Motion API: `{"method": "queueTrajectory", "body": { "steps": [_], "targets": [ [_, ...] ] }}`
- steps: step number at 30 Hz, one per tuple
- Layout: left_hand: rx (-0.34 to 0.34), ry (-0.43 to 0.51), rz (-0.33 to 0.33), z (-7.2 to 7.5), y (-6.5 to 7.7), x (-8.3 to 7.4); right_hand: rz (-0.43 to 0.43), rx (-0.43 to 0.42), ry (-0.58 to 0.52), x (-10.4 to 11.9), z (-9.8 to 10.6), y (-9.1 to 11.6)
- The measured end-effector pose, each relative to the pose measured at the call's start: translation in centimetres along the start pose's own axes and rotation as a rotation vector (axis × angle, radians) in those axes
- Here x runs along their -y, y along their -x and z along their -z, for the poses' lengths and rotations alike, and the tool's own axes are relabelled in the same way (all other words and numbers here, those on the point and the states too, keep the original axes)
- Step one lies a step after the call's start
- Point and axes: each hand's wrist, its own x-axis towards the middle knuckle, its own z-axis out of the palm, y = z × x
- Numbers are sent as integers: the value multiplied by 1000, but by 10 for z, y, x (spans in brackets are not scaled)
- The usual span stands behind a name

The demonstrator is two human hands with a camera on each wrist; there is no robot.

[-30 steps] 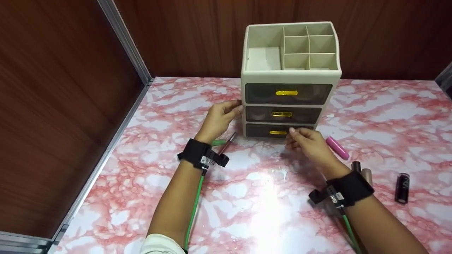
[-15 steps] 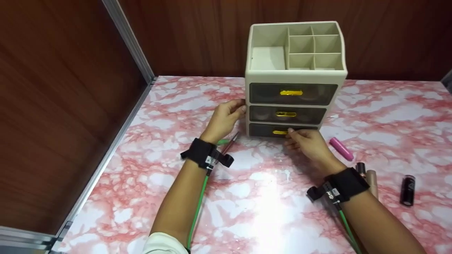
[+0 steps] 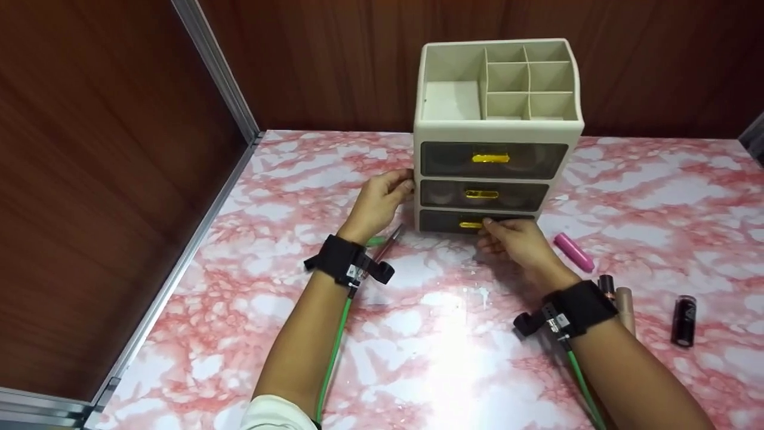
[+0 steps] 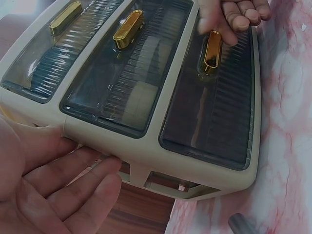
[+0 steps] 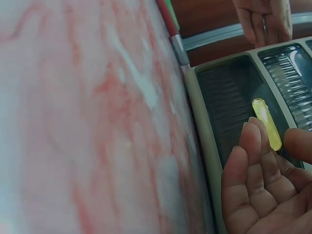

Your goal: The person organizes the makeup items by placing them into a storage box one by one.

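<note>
A cream organizer (image 3: 498,131) stands upright with three dark see-through drawers, all pushed in, each with a gold handle. My left hand (image 3: 381,200) rests against its left side; in the left wrist view the fingers (image 4: 92,170) lie lightly bent along the side wall. At the bottom drawer (image 3: 439,221), my right hand (image 3: 519,239) has its thumb and forefinger on either side of the right end of the gold handle (image 5: 267,124), pinching it. The other fingers of that hand hang loosely below. Pale contents show through the middle drawer (image 4: 122,83).
Right of the organizer lie a pink tube (image 3: 574,253), a black-capped tube (image 3: 606,285), a beige tube (image 3: 625,307) and a black tube (image 3: 684,321). A slim pen-like stick (image 3: 391,239) and a green item (image 3: 376,240) lie by my left wrist. Dark wood panels (image 3: 334,65) enclose the table.
My right thumb has come slightly left, up to the bottom drawer's handle. The left hand stays at the organizer's side, and the drawers have not moved. The head view has shifted slightly.
</note>
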Motion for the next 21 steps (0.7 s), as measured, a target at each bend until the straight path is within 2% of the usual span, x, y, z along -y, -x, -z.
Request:
{"method": "queueTrajectory", "body": {
  "steps": [4,6,8,14,16,21],
  "targets": [
    [6,-8,3,1,1,0,-16,-40,-27,-17,2,-13],
    [8,-15,2,1,1,0,4,-31,-27,-21,3,-15],
    [5,-38,-8,0,1,0,12,-32,-26,-19,3,-10],
    [-20,-169,-40,2,2,-4,-10,-25,-26,7,-11,20],
    [-17,-167,-38,2,2,-5,-27,-30,-38,9,-14,26],
    [-8,-151,-37,1,3,-5,-40,-41,19,7,-14,37]
  ]
}}
